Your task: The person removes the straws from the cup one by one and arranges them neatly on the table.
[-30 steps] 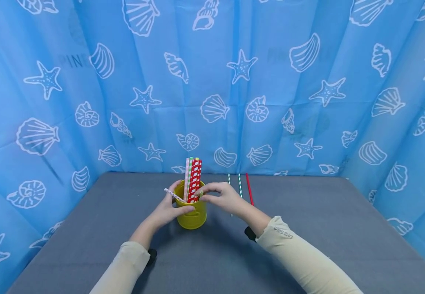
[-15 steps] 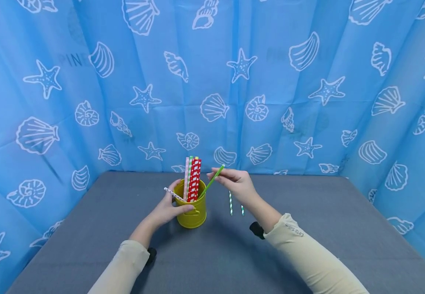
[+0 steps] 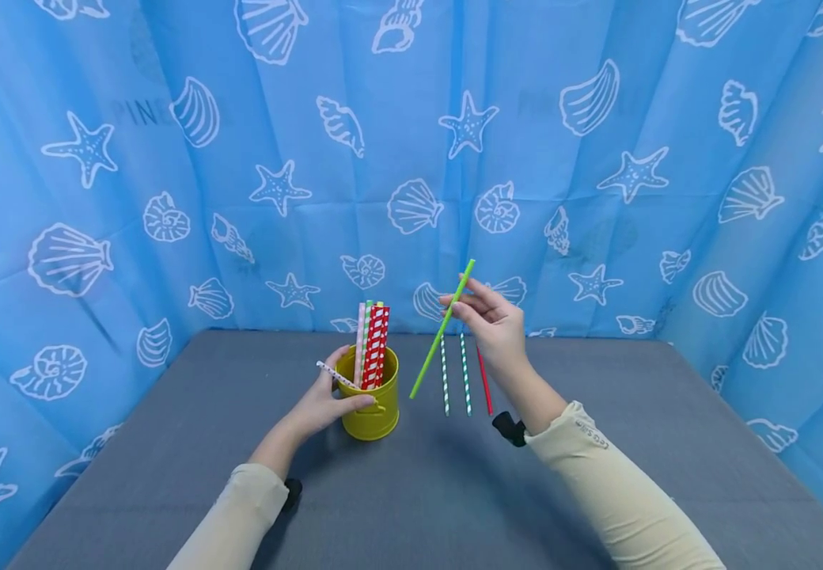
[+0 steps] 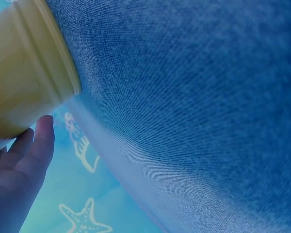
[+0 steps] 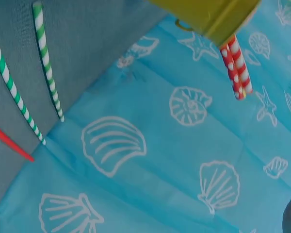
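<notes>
My left hand (image 3: 317, 412) holds a small yellow bucket (image 3: 372, 426) round its side, thumb at the front near the rim. In the left wrist view, the fingers of that hand (image 4: 26, 167) lie against the bucket wall (image 4: 26, 73). Red-and-white patterned paper straws (image 3: 376, 348) stand upright in the bucket, beside a pale pink straw (image 3: 361, 340). A white dotted straw (image 3: 333, 374) leans out over the left side. My right hand (image 3: 500, 336) pinches a plain bright green straw (image 3: 430, 359) near its upper part, tilted, to the right of the bucket.
On the grey table (image 3: 411, 507), two green-and-white striped straws (image 3: 445, 388) and a red straw (image 3: 485, 385) lie side by side, spaced apart, right of the bucket. A blue shell-print curtain (image 3: 354, 182) rises behind the table and at both sides.
My right hand has drawn the green straw up out of the bucket and carried it right, over the row of straws. My left hand has stayed on the bucket.
</notes>
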`<move>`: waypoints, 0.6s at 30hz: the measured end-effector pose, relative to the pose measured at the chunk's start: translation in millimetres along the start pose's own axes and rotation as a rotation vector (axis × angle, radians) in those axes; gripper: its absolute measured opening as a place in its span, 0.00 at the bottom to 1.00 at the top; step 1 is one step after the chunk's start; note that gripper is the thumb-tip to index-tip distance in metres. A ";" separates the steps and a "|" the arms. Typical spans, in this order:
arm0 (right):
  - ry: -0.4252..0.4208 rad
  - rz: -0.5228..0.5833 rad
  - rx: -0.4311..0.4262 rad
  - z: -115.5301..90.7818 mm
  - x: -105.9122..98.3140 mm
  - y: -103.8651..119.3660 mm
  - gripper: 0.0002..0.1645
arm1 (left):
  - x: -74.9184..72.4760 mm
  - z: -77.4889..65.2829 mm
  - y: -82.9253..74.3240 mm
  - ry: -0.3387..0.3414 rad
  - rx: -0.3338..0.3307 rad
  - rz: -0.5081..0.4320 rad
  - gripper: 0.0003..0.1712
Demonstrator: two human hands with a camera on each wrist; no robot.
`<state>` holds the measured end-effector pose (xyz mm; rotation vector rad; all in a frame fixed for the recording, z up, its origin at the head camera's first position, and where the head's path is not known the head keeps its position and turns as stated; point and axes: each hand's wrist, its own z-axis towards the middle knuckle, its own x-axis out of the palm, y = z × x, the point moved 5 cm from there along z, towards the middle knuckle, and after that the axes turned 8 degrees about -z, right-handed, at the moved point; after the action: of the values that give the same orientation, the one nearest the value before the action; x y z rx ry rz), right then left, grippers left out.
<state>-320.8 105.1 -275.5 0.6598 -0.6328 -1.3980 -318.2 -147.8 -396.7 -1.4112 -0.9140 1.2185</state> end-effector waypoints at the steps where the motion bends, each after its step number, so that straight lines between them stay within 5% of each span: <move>1: -0.028 0.016 -0.003 1.4 -2.9 1.0 0.24 | 0.0 -0.3 -0.7 0.003 0.001 -0.002 0.54; 6: -0.096 0.042 -0.021 5.3 -14.4 2.0 0.25 | 0.0 -1.3 -2.6 0.009 0.003 -0.011 0.52; 14: -0.012 -0.114 -0.038 -3.7 -32.9 -10.4 0.28 | 0.7 0.3 -0.1 0.003 0.010 0.001 0.52; 18: 0.023 -0.187 0.012 -6.5 -44.3 -16.3 0.22 | -1.0 -0.4 2.1 -0.008 0.002 0.000 0.53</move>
<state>-330.1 148.6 -292.5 0.7591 -0.5731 -1.5580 -318.1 -149.2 -398.6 -1.4055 -0.9189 1.2256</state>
